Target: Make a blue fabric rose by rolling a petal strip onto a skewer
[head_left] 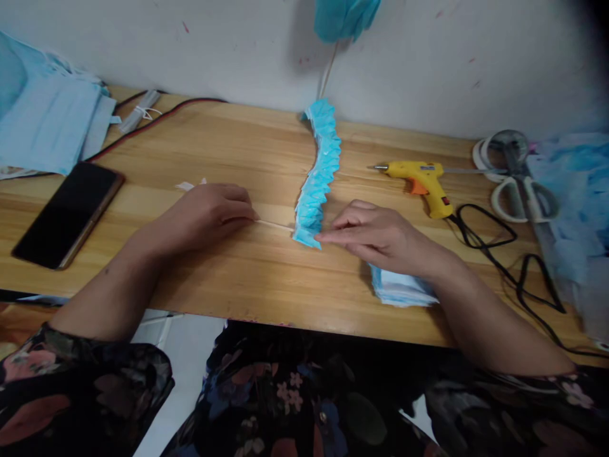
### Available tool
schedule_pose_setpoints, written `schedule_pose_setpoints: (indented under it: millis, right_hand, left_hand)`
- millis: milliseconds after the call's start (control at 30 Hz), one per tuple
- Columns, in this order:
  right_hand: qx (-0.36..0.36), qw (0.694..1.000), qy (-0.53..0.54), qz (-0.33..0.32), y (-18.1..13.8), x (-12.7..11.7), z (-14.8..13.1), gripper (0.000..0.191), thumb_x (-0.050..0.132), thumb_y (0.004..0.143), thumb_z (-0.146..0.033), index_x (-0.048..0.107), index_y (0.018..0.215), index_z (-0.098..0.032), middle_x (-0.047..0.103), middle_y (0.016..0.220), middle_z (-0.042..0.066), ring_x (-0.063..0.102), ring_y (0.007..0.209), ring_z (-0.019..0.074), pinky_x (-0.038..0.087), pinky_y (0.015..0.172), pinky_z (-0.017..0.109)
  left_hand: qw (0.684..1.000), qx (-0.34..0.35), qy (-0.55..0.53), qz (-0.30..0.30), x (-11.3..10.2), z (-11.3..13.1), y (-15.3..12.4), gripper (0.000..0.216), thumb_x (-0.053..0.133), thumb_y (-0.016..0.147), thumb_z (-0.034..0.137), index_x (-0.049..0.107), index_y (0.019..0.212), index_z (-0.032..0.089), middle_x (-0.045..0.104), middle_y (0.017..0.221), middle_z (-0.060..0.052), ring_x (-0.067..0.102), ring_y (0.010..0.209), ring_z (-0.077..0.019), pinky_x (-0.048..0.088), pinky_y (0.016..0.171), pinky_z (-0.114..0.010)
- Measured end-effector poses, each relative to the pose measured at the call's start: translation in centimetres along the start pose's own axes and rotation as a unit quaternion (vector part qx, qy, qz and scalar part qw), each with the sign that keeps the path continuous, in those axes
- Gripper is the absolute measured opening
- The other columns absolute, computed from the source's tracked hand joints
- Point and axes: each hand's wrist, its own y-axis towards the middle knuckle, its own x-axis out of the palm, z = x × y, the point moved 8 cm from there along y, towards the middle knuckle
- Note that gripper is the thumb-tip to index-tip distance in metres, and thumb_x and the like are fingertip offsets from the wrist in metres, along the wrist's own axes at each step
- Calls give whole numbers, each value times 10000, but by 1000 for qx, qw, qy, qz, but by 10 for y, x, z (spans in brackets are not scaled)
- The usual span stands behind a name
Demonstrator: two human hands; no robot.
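Note:
A long pleated strip of blue paper (pixel 320 170) lies on the wooden table (pixel 247 279), running from the wall toward me. My left hand (pixel 207 212) is closed in a pinch on a thin wooden stick (pixel 275 224) that points into the strip's near end. My right hand (pixel 375 233) rests on the table with fingers together, its fingertips pressing the strip's near end. Under my right wrist lies a small stack of light blue paper (pixel 399 291).
A yellow glue gun (pixel 422 181) with a black cord (pixel 495 244) lies right of the strip, scissors (pixel 516 181) beyond it. A dark phone (pixel 69 212) and blue folded sheets (pixel 47 124) are at the left. Blue fluffy paper (pixel 578 190) sits far right.

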Motion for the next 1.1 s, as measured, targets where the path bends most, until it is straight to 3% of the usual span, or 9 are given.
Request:
schedule_pose_setpoints:
  millis: [300, 500, 767, 967, 1100]
  right_hand:
    - [39, 998, -37, -16, -1, 9, 8, 476, 499, 1061, -179, 611, 1480, -374, 713, 1019, 35, 650, 942, 185, 518, 790, 326]
    - [28, 998, -46, -32, 3, 8, 3, 451, 475, 1061, -175, 658, 1430, -359, 703, 1034, 53, 639, 945, 188, 516, 788, 329]
    - [36, 996, -76, -12, 2, 15, 7, 458, 485, 1051, -169, 657, 1416, -387, 699, 1036, 46, 633, 946, 196, 513, 776, 330]
    - [27, 996, -79, -20, 3, 13, 3, 491, 454, 1044, -151, 654, 1417, -400, 709, 1123, 45, 636, 1024, 211, 545, 862, 378]
    - [20, 996, -87, -17, 4, 14, 1, 462, 452, 1039, -126, 715, 1330, -370, 683, 1357, 51, 586, 1298, 261, 525, 1064, 495]
  left_hand:
    - [1000, 2, 1, -11, 0, 4, 2, 319, 469, 1073, 286, 750, 942, 210, 725, 945, -74, 648, 819, -188, 438, 713, -296]
    - [1000, 5, 11, -14, 2, 4, 1, 342, 444, 1084, 278, 764, 996, 197, 725, 965, -83, 649, 830, -189, 446, 733, -302]
    - [1000, 14, 15, -11, 1, 5, 2, 314, 469, 1071, 242, 768, 998, 180, 724, 971, -84, 653, 838, -188, 462, 740, -311]
    - [1000, 13, 22, -15, 2, 5, 1, 327, 458, 1088, 273, 755, 982, 187, 709, 957, -72, 634, 823, -177, 448, 729, -310]
    - [1000, 3, 17, -20, 2, 4, 1, 351, 442, 1096, 304, 753, 965, 208, 714, 959, -77, 636, 827, -184, 453, 730, -322]
